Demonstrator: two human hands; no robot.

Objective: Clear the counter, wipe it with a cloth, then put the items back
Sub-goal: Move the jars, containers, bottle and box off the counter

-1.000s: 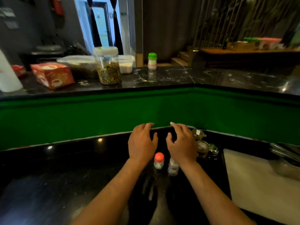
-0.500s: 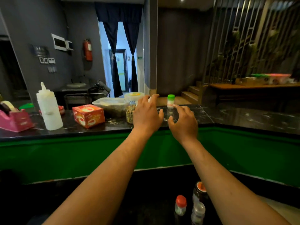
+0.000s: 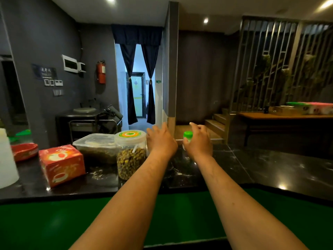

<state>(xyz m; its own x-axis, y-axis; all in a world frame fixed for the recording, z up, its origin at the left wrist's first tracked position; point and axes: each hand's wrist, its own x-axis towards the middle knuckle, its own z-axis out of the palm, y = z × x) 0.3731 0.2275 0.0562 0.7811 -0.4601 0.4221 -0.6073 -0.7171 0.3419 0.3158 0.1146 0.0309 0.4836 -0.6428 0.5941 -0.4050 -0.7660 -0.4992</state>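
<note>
A raised black marble counter [image 3: 252, 168] runs across the view above a green panel [image 3: 180, 213]. Both my arms stretch over it. My left hand [image 3: 161, 141] hovers with straight fingers just right of a clear jar of dried bits [image 3: 131, 156] that has an orange-green lid. My right hand [image 3: 199, 142] reaches the small white bottle with a green cap [image 3: 187, 134]. Its thumb sits in front of the bottle and its fingers are loosely extended above. The hand hides most of the bottle's body. No cloth is in view.
Left of the jar stand a clear lidded plastic tub [image 3: 97, 147], a red tea box [image 3: 61, 165], a red dish [image 3: 24, 150] and a white squeeze bottle [image 3: 5, 159]. White crumbs speckle the counter around the jar. A wooden table [image 3: 288, 116] stands far right.
The view has risen from the lower counter to the raised one. Both hands have reached farther forward, the right one arriving at the green-capped bottle. The small bottles below have left the view.
</note>
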